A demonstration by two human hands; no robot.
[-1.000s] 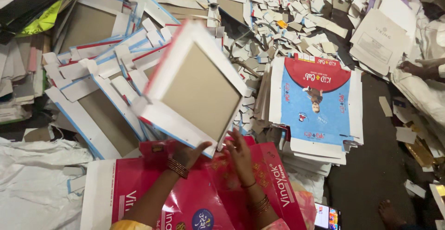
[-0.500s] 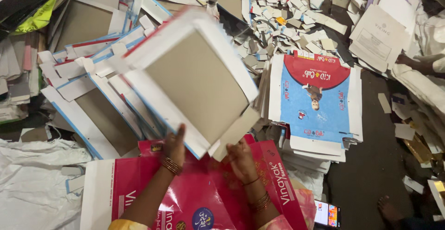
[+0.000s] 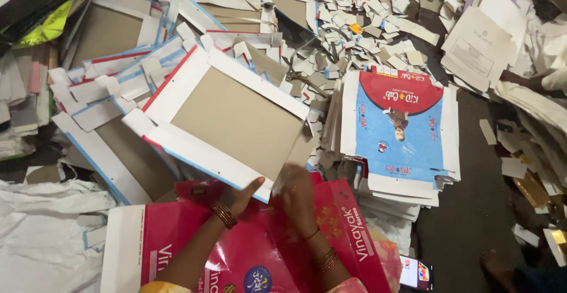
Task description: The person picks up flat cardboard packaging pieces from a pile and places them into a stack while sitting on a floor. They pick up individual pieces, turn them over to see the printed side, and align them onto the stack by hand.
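Head view, centre: flat die-cut cardboard sheet (image 3: 233,121), brown middle, white flaps edged in blue and red, lying tilted on a heap of like sheets.
Left hand: left hand (image 3: 245,191), fingers stretched out flat, fingertips touching the near white edge of the cardboard sheet; bangles at the wrist.
Right hand: right hand (image 3: 298,195), blurred, at the sheet's near right corner; fingers bent, but whether they pinch the edge cannot be told; bangles on the forearm.
Beneath the arms: glossy red printed bag with a white side strip (image 3: 236,251), lying flat, both forearms over it.
Left of centre: heap of similar brown-and-white carton blanks (image 3: 112,98), overlapping, under and beside the held sheet.
Right of centre: stack of blue-and-red printed carton blanks (image 3: 401,130), squared up, just beside the sheet's right edge.
Far side: scatter of small white and brown cardboard offcuts (image 3: 378,27).
Lower left: crumpled white sack cloth (image 3: 47,228).
Upper right: white printed paper sheet (image 3: 475,48), well apart from the hands.
Lower right: dark floor (image 3: 472,210), with a small lit phone screen (image 3: 416,272) beside the red bag.
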